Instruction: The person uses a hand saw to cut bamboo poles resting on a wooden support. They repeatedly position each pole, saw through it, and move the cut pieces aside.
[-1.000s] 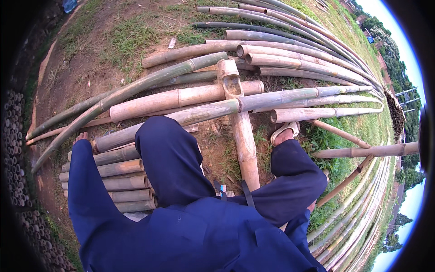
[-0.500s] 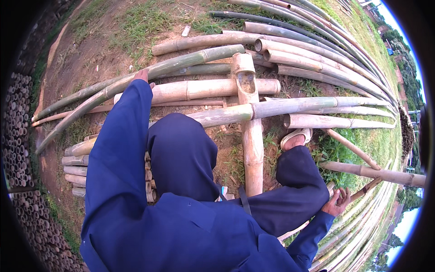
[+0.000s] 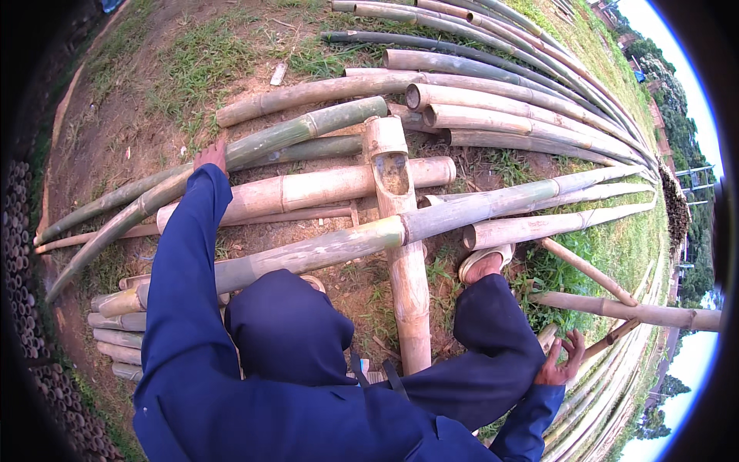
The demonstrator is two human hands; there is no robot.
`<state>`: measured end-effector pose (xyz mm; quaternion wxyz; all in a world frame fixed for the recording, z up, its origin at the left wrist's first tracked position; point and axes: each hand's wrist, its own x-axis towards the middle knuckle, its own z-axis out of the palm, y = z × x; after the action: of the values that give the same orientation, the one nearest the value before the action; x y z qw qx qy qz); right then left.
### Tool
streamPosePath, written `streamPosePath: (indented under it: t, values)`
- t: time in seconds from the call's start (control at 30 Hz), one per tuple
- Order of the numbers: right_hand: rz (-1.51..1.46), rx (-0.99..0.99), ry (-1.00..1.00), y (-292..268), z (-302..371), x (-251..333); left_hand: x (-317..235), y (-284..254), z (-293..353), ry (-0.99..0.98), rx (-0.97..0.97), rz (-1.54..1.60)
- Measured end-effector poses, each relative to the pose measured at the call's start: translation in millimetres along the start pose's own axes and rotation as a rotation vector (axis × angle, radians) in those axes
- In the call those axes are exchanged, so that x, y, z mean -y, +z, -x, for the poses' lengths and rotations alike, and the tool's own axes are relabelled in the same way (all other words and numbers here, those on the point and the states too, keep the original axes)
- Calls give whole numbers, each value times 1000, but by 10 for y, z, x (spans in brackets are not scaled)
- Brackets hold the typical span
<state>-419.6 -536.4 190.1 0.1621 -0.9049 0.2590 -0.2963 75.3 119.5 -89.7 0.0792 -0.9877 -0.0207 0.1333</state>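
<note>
At the upper left, my left hand (image 3: 212, 156) is closed over a long greenish bamboo pole (image 3: 308, 125). Its palm side and thumb are mostly hidden. This pole lies slantwise over another green pole (image 3: 331, 146). Below it rests a thick pale bamboo length (image 3: 308, 190), which meets an upright-running bamboo post (image 3: 408, 289) with a scooped notch near its top. Across that post, nearer to me, lies another long bamboo pole (image 3: 339, 240). My right hand (image 3: 560, 358) is beside my bent right knee, fingers apart and holding nothing, close to a thin bamboo stick (image 3: 610, 339).
Several bamboo poles (image 3: 531, 96) fan out at the far right. A pole propped with struts (image 3: 647, 312) stands right of my foot. Long split strips (image 3: 608, 400) lie lower right. Stacked bamboo ends (image 3: 23, 262) line the left edge, and short pieces (image 3: 119, 339) are piled nearer me.
The whole view has shifted, so the poles appear lower and farther left. My left hand stays on the green pole. The fingers of my right hand have spread more.
</note>
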Motion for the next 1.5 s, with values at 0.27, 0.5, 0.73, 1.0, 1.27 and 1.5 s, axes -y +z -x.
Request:
streamPosePath:
  t: [0.27, 0.5, 0.73, 1.0, 1.27, 1.5]
  values:
    - [136, 201, -402, 485, -688, 479, 50, -273, 213, 116, -105, -25]
    - [-44, 305, -896, 1800, -1296, 2055, 327, -992, 1118, 218, -263, 69]
    - [218, 422, -1159, 2538, -1104, 2814, 353, -1353, 2384, 430, -363, 61]
    - [133, 500, -1271, 2318, -1131, 2941, 371, -1296, 3213, 191, -747, 418]
    - [184, 308, -1285, 1846, -1540, 2436, 1166, -320, 3254, -1031, -916, 2274]
    - [143, 289, -1225, 1890, -1273, 1756, 1082, -179, 3092, -851, -813, 2610]
